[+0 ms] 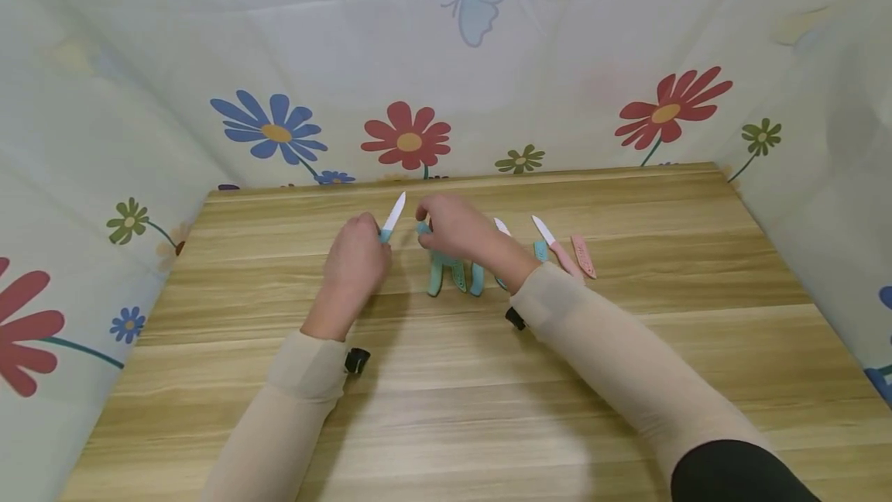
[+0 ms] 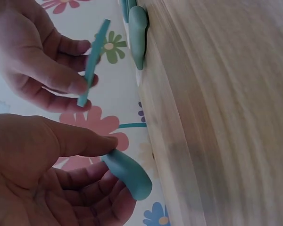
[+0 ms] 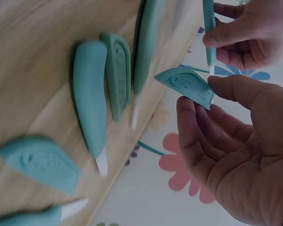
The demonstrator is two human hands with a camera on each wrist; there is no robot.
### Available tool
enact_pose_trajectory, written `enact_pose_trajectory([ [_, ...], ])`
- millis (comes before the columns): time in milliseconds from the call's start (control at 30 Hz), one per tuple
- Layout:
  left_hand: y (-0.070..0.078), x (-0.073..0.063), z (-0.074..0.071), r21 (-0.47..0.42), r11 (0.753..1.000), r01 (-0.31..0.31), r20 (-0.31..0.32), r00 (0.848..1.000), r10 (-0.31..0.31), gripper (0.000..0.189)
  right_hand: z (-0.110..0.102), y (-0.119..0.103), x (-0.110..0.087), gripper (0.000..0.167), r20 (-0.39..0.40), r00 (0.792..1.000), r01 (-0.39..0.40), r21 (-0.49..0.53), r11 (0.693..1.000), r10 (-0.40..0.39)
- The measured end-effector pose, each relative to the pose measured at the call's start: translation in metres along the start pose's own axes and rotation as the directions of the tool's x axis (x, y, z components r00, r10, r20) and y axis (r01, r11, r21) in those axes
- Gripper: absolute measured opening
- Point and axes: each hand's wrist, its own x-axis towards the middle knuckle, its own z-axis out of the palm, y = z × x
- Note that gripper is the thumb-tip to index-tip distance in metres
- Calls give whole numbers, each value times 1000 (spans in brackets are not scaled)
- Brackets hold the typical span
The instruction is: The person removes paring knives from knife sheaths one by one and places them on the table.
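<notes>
My left hand grips a paring knife by its teal handle; the white blade points up and away in the head view. To its right, my right hand pinches a teal blade cover between thumb and fingers. Cover and knife are apart. Below the right hand on the table lie a green-handled knife, a green cover and a blue-handled knife. The right forearm partly hides another blue-handled knife, beside a blue cover.
Farther right, a pink-handled knife lies beside a pink cover. The wooden table ends at the back against a flower-printed cloth, which also hangs at both sides.
</notes>
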Motion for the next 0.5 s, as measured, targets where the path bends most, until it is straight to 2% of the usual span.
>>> enact_pose_trajectory([
  [200,-2,3,4,-27,998,47,66,997,-45,15,14,-7,13,34,-8,996,-89,23,996,89],
  [367,-2,6,8,-15,995,94,111,990,-92,19,24,-16,23,16,-14,985,-173,45,984,174],
  [500,-3,7,11,-16,994,104,123,987,-101,17,31,-22,29,24,6,979,-202,68,977,202],
])
